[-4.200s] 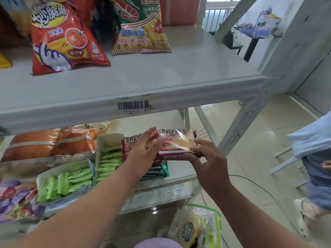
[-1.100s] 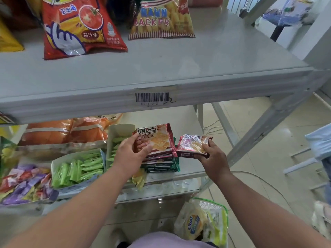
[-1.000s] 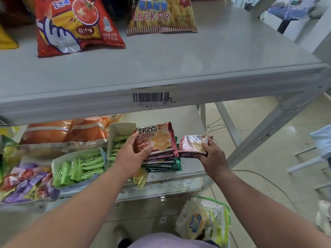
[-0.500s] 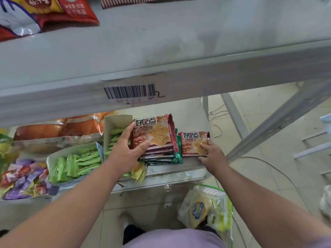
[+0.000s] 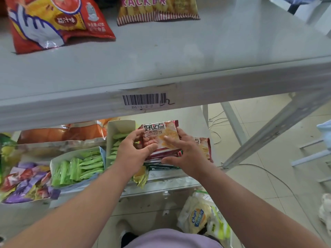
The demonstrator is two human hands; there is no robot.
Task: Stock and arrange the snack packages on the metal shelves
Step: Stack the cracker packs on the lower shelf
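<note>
your left hand [image 5: 133, 152] grips the left edge of the top cracker packet [image 5: 160, 136], thumb curled over its front and fingers behind the far corner. your right hand [image 5: 186, 155] rests on the packet's right side with the fingers fairly straight across its front and the thumb low beside the stack; you cannot tell whether that hand really clasps it. the packet lies tilted on top of a stack of packets [image 5: 161, 162] on the lower shelf [image 5: 179, 181], near the shelf's front right. a second cracker packet [image 5: 206, 148] lies flat just right of the stack, partly hidden by your right hand.

left of the stack stands an open box of green sachets [image 5: 116, 140], touching your left hand, and another open box of green sticks [image 5: 78, 167] lies beside it. on the upper shelf [image 5: 197, 59] sit a red chip bag [image 5: 53, 24] and a prawn cracker bag [image 5: 157, 9]. a barcode label [image 5: 145, 100] is stuck on that shelf's front edge.
</note>
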